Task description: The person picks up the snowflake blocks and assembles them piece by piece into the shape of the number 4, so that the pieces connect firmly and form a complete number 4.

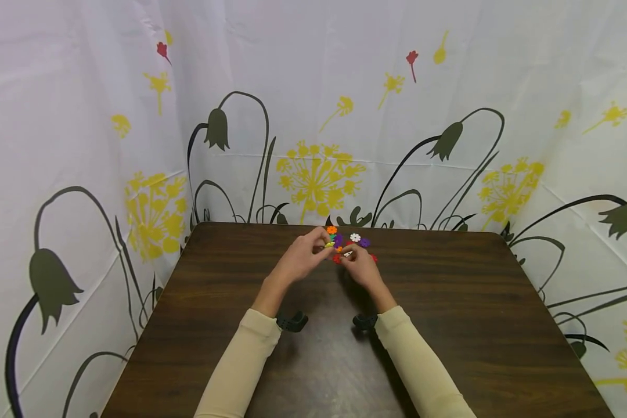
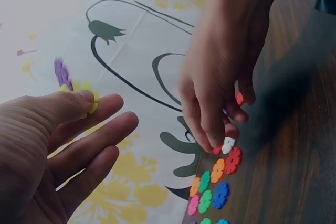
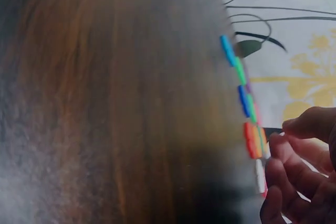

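Observation:
My left hand [image 1: 302, 255] pinches a yellow flower-shaped disc [image 2: 86, 95] between thumb and index finger, the other fingers loosely spread. A purple flower-shaped disc [image 2: 62, 73] stands up at the yellow one's edge, held with it above the table. My right hand [image 1: 363, 267] reaches down over the loose discs, its fingers bent and relaxed. In the left wrist view its fingertips are right at a red disc [image 2: 217, 150], beside a white disc [image 2: 229, 145]. No disc shows between the right thumb and fingers [image 3: 278, 153] in the right wrist view.
Several flower discs lie along the far edge of the dark wooden table [image 1: 449, 302], among them an orange disc [image 1: 332, 230], a white one [image 1: 355, 237] and a blue one [image 2: 221, 195]. A flower-printed curtain [image 1: 313, 75] hangs behind the table and at both sides.

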